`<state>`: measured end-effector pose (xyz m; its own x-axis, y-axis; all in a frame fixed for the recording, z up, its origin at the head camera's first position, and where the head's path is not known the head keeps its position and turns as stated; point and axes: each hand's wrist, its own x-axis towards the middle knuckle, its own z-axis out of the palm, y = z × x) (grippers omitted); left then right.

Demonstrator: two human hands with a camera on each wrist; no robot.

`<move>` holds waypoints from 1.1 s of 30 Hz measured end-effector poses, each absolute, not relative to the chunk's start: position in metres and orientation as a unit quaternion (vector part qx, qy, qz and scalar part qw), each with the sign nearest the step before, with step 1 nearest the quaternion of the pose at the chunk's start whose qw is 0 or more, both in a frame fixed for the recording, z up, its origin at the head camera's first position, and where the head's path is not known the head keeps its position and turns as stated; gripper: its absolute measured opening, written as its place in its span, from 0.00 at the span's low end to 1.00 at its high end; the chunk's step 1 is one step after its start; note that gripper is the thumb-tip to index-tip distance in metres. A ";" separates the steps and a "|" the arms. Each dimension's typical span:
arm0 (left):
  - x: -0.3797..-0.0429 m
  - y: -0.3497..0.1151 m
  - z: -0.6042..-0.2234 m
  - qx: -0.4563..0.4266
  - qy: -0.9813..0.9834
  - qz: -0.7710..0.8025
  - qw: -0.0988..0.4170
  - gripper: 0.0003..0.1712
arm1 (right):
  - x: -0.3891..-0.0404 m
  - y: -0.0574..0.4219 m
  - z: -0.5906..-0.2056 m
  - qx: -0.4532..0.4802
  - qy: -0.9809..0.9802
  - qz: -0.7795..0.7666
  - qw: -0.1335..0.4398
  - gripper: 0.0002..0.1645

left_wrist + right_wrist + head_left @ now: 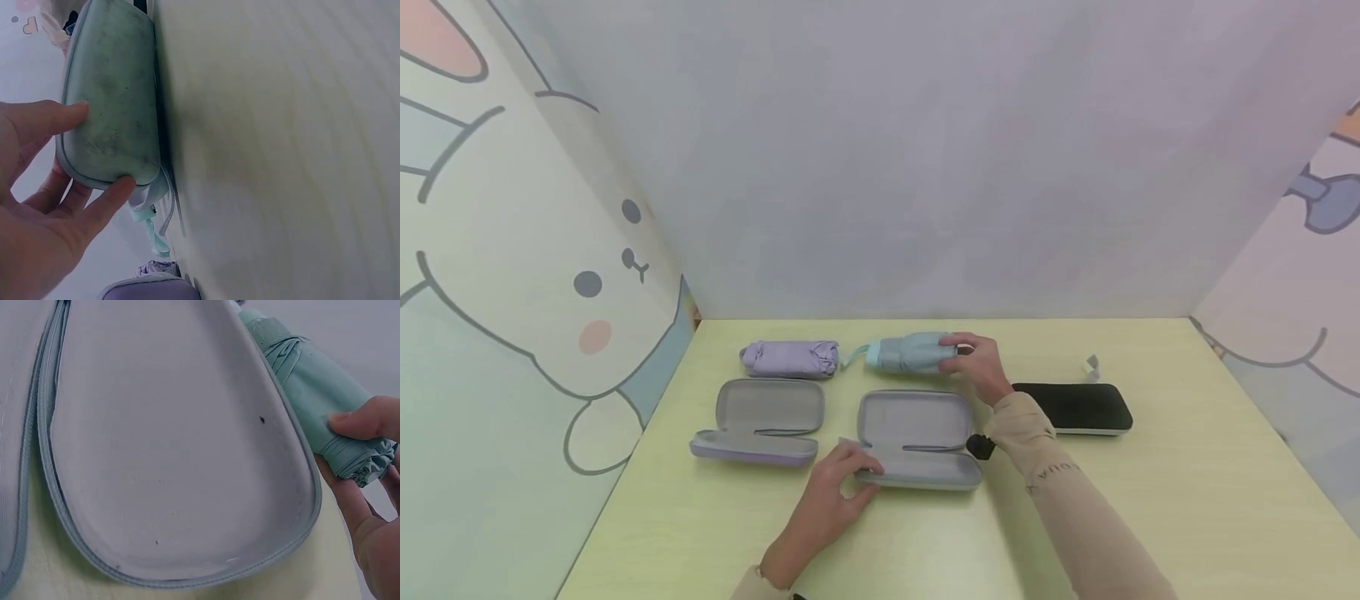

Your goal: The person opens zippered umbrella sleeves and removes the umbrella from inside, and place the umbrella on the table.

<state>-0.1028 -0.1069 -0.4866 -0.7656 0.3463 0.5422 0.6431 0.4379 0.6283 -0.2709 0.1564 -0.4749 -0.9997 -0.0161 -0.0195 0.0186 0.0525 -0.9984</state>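
An open hard case (917, 417) with a pale grey lining and a blue-green shell lies mid-table. My left hand (835, 492) holds its near half at the left end, with thumb and fingers on the shell (112, 87) in the left wrist view. Beyond the case is a folded blue-green umbrella (910, 353), its strap end pointing left. The right end of this umbrella is between the thumb and fingers of my right hand (981, 362). Gathered fabric (365, 459) shows at that end in the right wrist view. The case's inside holds nothing.
To the left lie a folded purple umbrella (790, 358) and an open purple case (771, 408). A closed black case (1078, 407) is partly behind my right forearm, with a small white tag (1092, 367) above it. A grey wall (940, 208) rises behind the table.
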 end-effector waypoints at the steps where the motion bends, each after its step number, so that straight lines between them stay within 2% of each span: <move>1: -0.103 -0.107 -0.487 -0.296 -0.833 -0.437 0.169 0.19 | -0.272 0.157 -0.477 0.007 0.729 -0.685 0.016 0.28; 14: -0.103 -0.110 -0.488 -0.268 -0.855 -0.412 0.165 0.20 | -0.277 0.154 -0.492 0.043 0.753 -0.656 0.027 0.28; 21: -0.104 -0.112 -0.488 -0.260 -0.857 -0.411 0.171 0.21 | -0.276 0.140 -0.485 0.043 0.790 -0.612 0.003 0.27; 25: -0.104 -0.112 -0.487 -0.256 -0.858 -0.416 0.155 0.19 | -0.276 0.136 -0.481 0.041 0.824 -0.565 -0.009 0.27; 33: -0.106 -0.104 -0.473 -0.235 -0.875 -0.400 0.136 0.15 | -0.276 0.134 -0.463 0.011 0.879 -0.476 0.009 0.25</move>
<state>-0.1060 -0.1038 -0.4732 -0.8524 0.3023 0.4266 0.5204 0.5692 0.6366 -0.2755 0.1342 -0.4633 -0.9996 0.0098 -0.0262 0.0273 0.5458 -0.8375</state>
